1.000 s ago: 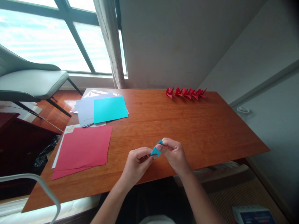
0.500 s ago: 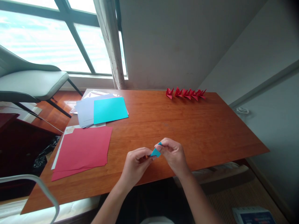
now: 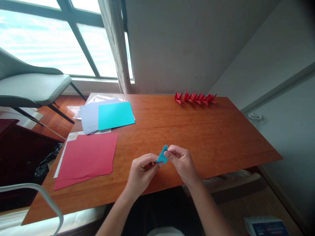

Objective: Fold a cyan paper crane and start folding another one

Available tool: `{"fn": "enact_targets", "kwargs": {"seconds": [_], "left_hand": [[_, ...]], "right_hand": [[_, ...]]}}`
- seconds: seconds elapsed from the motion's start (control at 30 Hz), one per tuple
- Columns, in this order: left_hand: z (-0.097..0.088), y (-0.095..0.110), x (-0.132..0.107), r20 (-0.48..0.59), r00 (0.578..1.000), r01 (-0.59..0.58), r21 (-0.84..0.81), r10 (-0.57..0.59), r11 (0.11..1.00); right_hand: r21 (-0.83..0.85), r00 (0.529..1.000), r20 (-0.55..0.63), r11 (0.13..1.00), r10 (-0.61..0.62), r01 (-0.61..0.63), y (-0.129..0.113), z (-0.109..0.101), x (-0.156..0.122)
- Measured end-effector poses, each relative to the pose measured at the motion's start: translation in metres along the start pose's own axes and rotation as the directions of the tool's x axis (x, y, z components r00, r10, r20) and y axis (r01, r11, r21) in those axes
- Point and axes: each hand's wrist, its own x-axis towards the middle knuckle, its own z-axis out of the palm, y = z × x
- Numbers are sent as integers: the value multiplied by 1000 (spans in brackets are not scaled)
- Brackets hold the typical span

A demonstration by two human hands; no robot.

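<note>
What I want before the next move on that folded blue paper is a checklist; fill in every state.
1. Left grip secure on the folded blue paper: ok, pinching its lower left end.
2. Right grip on the same piece: ok, at its upper right side.
3. Folds sharp and even: cannot tell, too small and partly covered.
4. Red folded shapes out of the way: ok, lined up near the far edge of the table.
5. Red sheets squared up: not ok, a lower one sticks out.

Turquoise on folded paper (image 3: pixel 161 157) in grip; red on sheets (image 3: pixel 87 157) left of it, figures (image 3: pixel 196 98) beyond; brown grain on table (image 3: pixel 172 131) below.
</note>
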Motion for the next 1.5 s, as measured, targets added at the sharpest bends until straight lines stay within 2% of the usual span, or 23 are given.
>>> {"fn": "enact_targets", "kwargs": {"seconds": [0.2,0.43,0.53,0.67,0.8,1.0,1.17,1.27,1.4,1.5], "left_hand": [[0,-1,1,-21,1000,15,41,-14,999],[1,-3,1,-8,999,40,23,-40,999],[1,-3,1,-44,993,105,-49,-107,993],[1,1,2,-109,965,210,-216,-237,953],[1,6,4,-108,949,257,-275,-295,926],[0,9,6,-68,954,255,-324,-291,911],[-1,7,5,-105,945,265,-306,-309,914],[-1,8,4,-87,948,266,-306,-305,914],[0,9,4,-45,957,261,-304,-287,916],[1,8,3,-56,961,240,-328,-272,914]], "right_hand": [[66,999,-29,997,38,-36,0,3,-1],[143,988,-124,987,92,-74,11,7,1],[131,994,-86,990,64,-53,12,8,1],[62,997,-59,997,43,-39,13,8,0],[2,997,-75,1000,26,-26,15,7,0],[-49,994,-107,999,-18,12,13,8,-1],[-72,996,-75,996,-55,49,15,10,-5],[-132,995,-78,990,-64,53,16,11,-5],[-200,985,-98,972,-145,123,13,9,-4],[-215,982,-90,966,-167,144,11,8,-4]]}}
